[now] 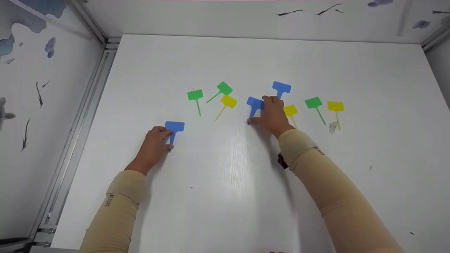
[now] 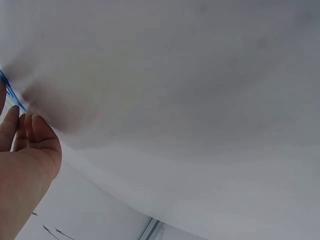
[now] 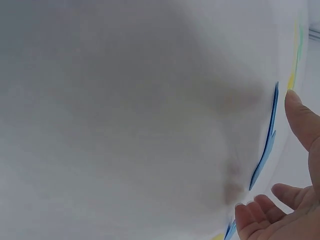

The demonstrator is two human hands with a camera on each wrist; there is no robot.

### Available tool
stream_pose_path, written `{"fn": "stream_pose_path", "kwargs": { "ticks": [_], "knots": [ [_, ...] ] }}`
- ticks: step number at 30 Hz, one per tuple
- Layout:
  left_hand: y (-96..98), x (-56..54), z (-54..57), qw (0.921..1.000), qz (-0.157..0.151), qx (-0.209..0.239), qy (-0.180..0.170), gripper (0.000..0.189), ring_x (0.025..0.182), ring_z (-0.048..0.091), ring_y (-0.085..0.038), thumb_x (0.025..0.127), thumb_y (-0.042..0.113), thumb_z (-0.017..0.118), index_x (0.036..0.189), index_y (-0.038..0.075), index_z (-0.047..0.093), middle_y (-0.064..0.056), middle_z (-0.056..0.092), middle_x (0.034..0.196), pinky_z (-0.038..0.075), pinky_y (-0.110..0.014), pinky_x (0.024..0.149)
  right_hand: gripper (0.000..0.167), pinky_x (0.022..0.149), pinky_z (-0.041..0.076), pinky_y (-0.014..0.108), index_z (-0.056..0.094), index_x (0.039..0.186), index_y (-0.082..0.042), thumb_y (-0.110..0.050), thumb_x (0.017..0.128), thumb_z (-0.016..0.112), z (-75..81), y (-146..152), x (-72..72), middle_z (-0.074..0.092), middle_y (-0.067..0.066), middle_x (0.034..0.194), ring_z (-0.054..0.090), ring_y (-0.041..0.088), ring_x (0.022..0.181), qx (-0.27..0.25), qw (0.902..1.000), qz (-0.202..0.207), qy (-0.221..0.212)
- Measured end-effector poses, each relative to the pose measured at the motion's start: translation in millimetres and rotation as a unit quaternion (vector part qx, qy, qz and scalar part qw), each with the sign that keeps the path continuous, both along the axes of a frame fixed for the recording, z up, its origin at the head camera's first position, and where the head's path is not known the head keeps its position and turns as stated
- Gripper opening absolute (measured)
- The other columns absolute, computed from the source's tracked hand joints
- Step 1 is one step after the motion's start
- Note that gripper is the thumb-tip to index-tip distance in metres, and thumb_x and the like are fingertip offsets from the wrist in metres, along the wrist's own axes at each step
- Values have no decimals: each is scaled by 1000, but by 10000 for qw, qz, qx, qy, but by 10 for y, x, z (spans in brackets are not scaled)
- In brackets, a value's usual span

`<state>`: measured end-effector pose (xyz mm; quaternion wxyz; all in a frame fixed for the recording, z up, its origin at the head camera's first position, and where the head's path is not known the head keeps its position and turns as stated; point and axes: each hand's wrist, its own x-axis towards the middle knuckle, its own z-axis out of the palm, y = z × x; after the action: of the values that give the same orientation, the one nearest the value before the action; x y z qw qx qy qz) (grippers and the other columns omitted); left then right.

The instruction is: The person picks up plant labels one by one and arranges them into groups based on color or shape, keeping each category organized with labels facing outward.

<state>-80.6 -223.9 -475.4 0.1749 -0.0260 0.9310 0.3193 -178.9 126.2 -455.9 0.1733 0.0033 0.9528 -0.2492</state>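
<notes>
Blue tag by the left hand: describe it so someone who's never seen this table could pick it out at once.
On the white table, find the left hand. Right at it is a T-shaped blue tag, its wide end farther up the head view than its stem. Of all the tags, whatever their colour, it is leftmost and lowest in that view.

On the tabletop (image 1: 218, 196), nine tags (image 1: 195, 95) are spread. The leftmost tag (image 1: 175, 126) — also the foremost — is flanked on its left by the left hand (image 1: 153, 143). Behind it, to the right, a cluster of three is laid. Farther right, a middle tag (image 1: 253, 103) is bordered by the right hand (image 1: 273, 114) — behind that hand a further tag (image 1: 281, 86) is set, and to its right three more are found.
</notes>
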Motion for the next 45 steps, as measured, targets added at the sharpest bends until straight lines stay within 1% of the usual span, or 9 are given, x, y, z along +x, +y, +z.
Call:
{"fn": "stream_pose_path", "kwargs": {
  "ticks": [9,12,18,25,30,33,40,45],
  "knots": [
    [-3,-5,0,9999,-51,-104,-9,49,139,27,-39,93,7,62,139,0,47,-21,37,142,25,-47,113,95,112,30,42,24,150,-5,-35,79,79,-58,-1,-23,21,20,153,22,35,136,-28,10000,27,6],
    [1,-4,2,9999,6,-99,-76,50,139,27,-38,93,8,63,140,2,47,-20,37,143,26,-47,113,97,112,30,42,24,150,-3,-38,79,79,-50,-7,-43,21,21,153,22,35,135,38,10000,40,-38],
    [10,0,-8,9998,102,-86,-136,50,140,27,-37,93,8,62,141,3,47,-18,37,144,26,-47,113,98,111,31,43,24,149,-1,-39,78,80,-3,-33,-85,19,21,153,22,35,135,115,9996,-73,-266],
    [8,-3,-12,9997,103,-140,-142,51,140,27,-37,93,10,63,141,4,47,-19,37,144,26,-48,113,97,109,34,44,27,145,0,-40,76,81,14,-46,-124,19,22,152,23,36,134,289,9988,-96,-392],
    [0,-5,-15,9998,108,-101,-143,50,140,27,-37,93,10,63,140,4,47,-19,37,144,25,-48,113,99,109,34,45,27,145,-1,-42,74,82,15,-45,-147,20,21,151,23,35,133,325,9984,-82,-457],
    [-5,-3,-16,9998,119,-90,-135,50,140,27,-37,93,10,63,141,4,47,-18,37,144,25,-47,113,100,109,34,45,26,146,0,-43,74,82,22,-48,-156,20,22,151,23,36,133,313,9984,-71,-457],
    [-16,-2,-19,9998,163,111,-58,49,140,27,-37,93,7,63,139,1,48,-19,38,142,25,-47,113,100,108,36,42,28,143,4,-41,73,83,18,-53,-172,23,24,147,25,38,129,430,9986,45,-290],
    [-5,8,-12,9999,115,74,-5,48,139,28,-37,93,8,63,139,1,49,-18,40,141,26,-46,113,101,109,34,42,27,142,4,-41,72,84,9,-29,-184,22,24,147,24,37,129,342,9988,38,-359]
  ]
}}
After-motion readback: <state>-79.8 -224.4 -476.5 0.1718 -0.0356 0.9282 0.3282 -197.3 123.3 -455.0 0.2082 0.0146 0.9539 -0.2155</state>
